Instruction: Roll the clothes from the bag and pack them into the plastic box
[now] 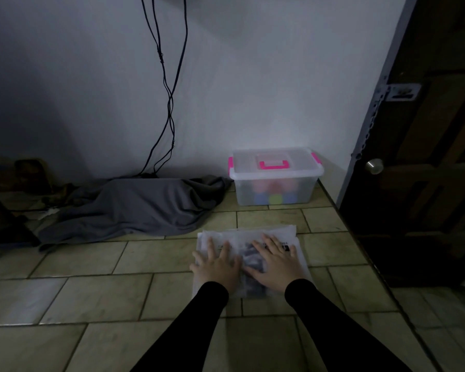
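Note:
A flat whitish plastic bag [249,236] lies on the tiled floor in front of me, with dark printing or dark contents showing through its middle. My left hand [217,264] rests flat on the bag's left half, fingers spread. On the right half lies my right hand [275,261], also flat with fingers apart. A clear plastic box [275,183] stands against the wall beyond the bag, its lid closed with pink latches and a pink handle. Rolled coloured items, pink, blue and green, show through its front wall.
A grey cloth [134,210] lies crumpled on the floor to the left of the box. Black cables [169,103] hang down the wall above it. A dark wooden door [427,157] with a round knob stands at the right. Dim clutter sits at the far left.

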